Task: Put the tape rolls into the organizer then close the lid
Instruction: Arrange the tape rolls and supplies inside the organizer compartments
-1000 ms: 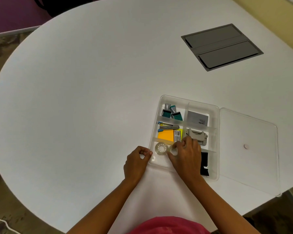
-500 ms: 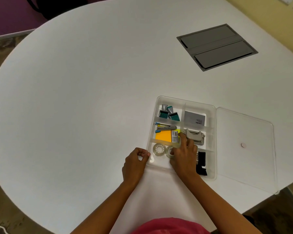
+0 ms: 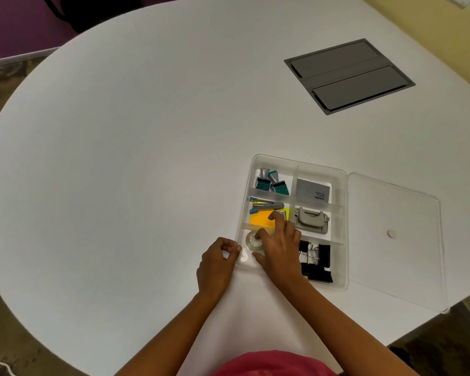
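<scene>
Table (image 3: 120, 158): organizer (image 3: 343, 226) open, lid (image 3: 396, 240) laid flat beside it, not yet closed. One tape roll (image 3: 253, 241) is seen in the near-left compartment, partly under the right hand (image 3: 278, 248), fingers spread on it. A second roll cannot be told. Left hand (image 3: 216, 264), curled, is pressed against the organizer's edge.

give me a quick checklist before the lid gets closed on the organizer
1. Tape roll inside the near-left compartment: ok.
2. Second roll seated: cannot tell, the right hand covers that spot.
3. Right hand out of the organizer: not ok, it is in the tray.
4. Lid open flat to the right, nothing on it: ok.
5. Left hand at the tray's near-left corner: ok.
</scene>
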